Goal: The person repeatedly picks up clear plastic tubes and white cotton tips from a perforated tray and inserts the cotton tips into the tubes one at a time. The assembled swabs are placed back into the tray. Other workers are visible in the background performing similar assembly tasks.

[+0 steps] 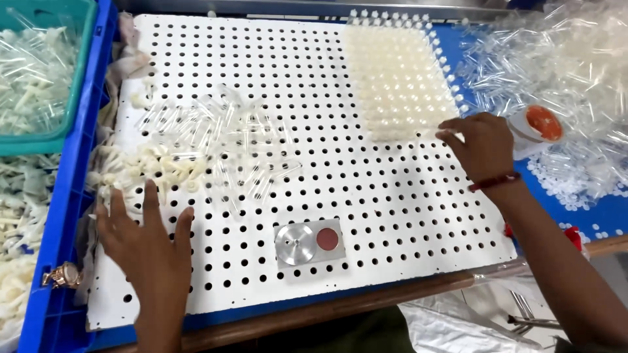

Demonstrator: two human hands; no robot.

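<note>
Dozens of small clear plastic tubes (222, 140) were seen scattered loose on the left half of a white perforated board (392, 216), with a drift of cream-white plugs (147, 167) heaped just beside them toward the board's left edge. The left hand (147, 245) was laid flat on the board at the near edge of that heap, fingers spread and nothing pinched; its fingertips were touching or nearly touching the closest plugs. The right hand (477, 147) was held at the lower right corner of a block of seated white pieces (399, 82), which stood upright in the board's holes at the upper right. Its fingers were curled toward that block, but whether anything was pinched between them could not be told.

The tubes were judged to be very light, thin-walled and smooth, so liable to roll and to slip if gripped hard; a hold across the middle of the barrel, between thumb and forefinger, was thought safest. The plugs appeared slightly softer and less slippery, and were judged easy to gather by sweeping with an open palm.

A square metal plate with a round silver disc and a red spot (309, 243) lay near the board's front edge, between the hands. A teal bin (78, 78) of similar parts stood at the far left, and a large pile of clear tubes (562, 65) lay at the far right.
</note>
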